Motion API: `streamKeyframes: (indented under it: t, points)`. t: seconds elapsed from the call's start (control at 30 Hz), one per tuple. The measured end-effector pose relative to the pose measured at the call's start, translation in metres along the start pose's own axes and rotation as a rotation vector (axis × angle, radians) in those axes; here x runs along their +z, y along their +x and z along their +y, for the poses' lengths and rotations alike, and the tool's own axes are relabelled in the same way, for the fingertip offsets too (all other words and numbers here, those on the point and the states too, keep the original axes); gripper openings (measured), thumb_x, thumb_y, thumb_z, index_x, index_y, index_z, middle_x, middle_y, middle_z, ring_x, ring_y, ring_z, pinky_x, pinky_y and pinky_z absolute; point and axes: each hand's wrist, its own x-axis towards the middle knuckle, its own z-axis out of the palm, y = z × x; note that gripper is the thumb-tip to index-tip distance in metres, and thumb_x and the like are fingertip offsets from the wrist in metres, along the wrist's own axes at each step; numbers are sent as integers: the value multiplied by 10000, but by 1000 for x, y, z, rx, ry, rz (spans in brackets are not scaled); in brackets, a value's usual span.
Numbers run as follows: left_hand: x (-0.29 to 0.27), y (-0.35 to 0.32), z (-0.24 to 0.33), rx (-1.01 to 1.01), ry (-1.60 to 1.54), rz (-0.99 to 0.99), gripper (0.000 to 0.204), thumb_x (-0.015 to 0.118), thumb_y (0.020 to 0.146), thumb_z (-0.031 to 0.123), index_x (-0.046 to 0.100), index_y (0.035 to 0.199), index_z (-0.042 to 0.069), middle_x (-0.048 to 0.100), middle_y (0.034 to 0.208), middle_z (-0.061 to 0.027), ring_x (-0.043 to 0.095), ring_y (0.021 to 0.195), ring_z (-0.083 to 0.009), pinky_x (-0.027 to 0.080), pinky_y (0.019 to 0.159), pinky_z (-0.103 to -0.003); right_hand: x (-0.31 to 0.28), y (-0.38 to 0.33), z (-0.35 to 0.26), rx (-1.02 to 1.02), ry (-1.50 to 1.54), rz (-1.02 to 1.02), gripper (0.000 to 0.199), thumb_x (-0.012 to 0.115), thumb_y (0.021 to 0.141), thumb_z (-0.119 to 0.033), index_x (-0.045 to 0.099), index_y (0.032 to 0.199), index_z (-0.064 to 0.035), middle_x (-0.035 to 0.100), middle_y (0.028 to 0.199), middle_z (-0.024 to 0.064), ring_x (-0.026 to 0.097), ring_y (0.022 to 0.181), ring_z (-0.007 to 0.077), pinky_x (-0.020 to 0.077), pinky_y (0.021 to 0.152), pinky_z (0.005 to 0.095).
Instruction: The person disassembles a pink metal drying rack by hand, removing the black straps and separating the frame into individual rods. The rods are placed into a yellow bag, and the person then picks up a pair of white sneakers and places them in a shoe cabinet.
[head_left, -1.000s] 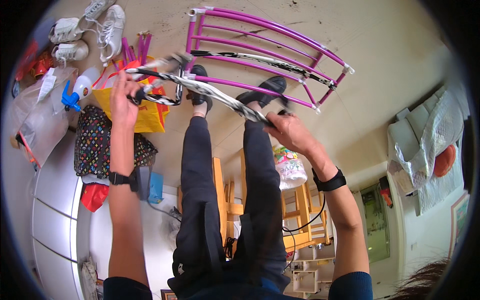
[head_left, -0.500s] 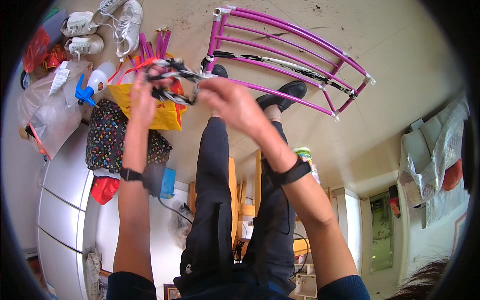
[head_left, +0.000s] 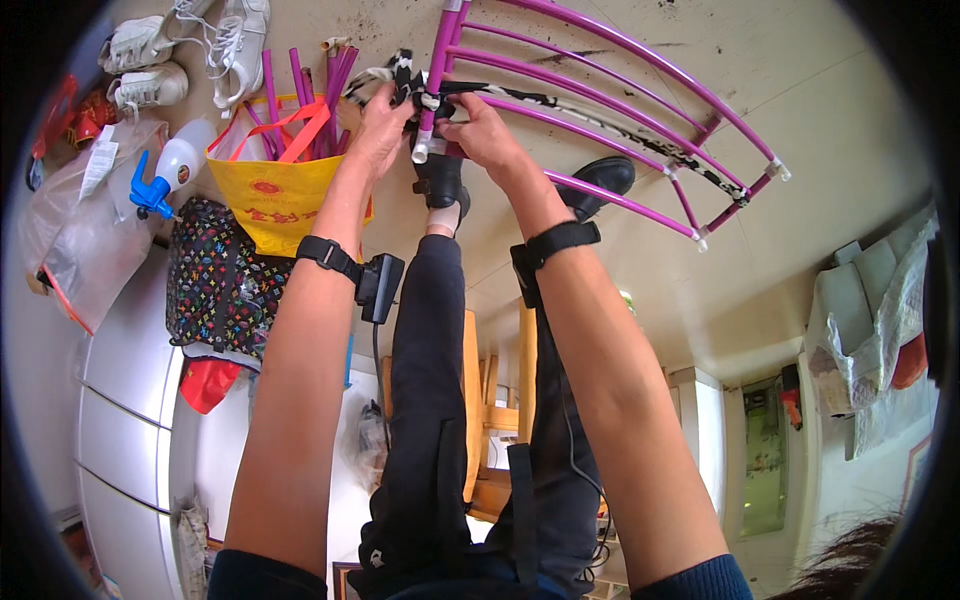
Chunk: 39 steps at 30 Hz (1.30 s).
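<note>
As the forearms come in from the lower edge: black straps (head_left: 325, 254) circle both, and a small black box (head_left: 378, 288) sits by the left one.
Trousered legs: dark cloth (head_left: 430, 340), running between the forearms toward black shoes (head_left: 603, 180).
Left hand (head_left: 380, 132): fingers closed on the black-and-white band (head_left: 540, 99) beside the frame's left end post.
Right hand (head_left: 488, 135): thumb and forefinger at the same post, just across from the left; whether they pinch anything, I cannot tell.
Band: bunched at that post, with a length stretching along the rails to the far right end.
Purple frame (head_left: 622, 206): curved rails with white end fittings, ahead of the legs and right of the left hand.
Yellow bag (head_left: 290, 195): just left of the left hand, purple tubes (head_left: 345, 70) standing in it.
Spray bottle (head_left: 183, 160): white with a blue head, left of the yellow bag.
White sneakers (head_left: 240, 60): on the floor, beyond the spray bottle.
</note>
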Motion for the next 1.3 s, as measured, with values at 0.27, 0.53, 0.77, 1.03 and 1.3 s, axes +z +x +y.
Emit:
streamKeyframes:
  t: [0.27,0.53,0.77,1.03,1.3]
  points:
    - [8,-14,20,-79,-182,-228,634,339,946,611,519,1289,109,569,1243,-29,484,1187,-176,317,1040,-334,-1,22,12,-100,-411,2,335,652,744,-30,641,1078,-48,650,919,48,592,850,167,494,778,318]
    - [30,-28,17,237,703,361,391,474,951,367,553,1231,106,559,1230,-151,612,961,-326,477,834,-390,-14,-16,8,-259,-919,381,198,593,784,-127,618,945,-15,631,936,233,588,919,419,476,779,490]
    - [51,-88,51,687,708,-86,477,585,734,-18,568,1199,85,585,1184,-108,565,1110,-249,446,970,-346,-32,-144,-67,-273,-763,104,261,556,792,-92,597,1039,-19,630,931,208,601,871,403,486,739,476]
    - [103,-132,46,775,770,-397,306,547,748,-87,592,1017,52,624,1065,-118,573,1086,-302,453,936,-382,-38,-239,-117,-71,-824,93,162,602,822,-151,556,874,-5,574,726,212,588,723,402,457,631,458]
    - [115,-127,18,558,606,-189,191,468,831,-60,529,987,32,576,1169,-138,548,1122,-322,433,942,-385,-18,-278,-115,129,-696,-168,287,648,856,-242,514,835,11,537,584,200,591,565,362,433,523,427]
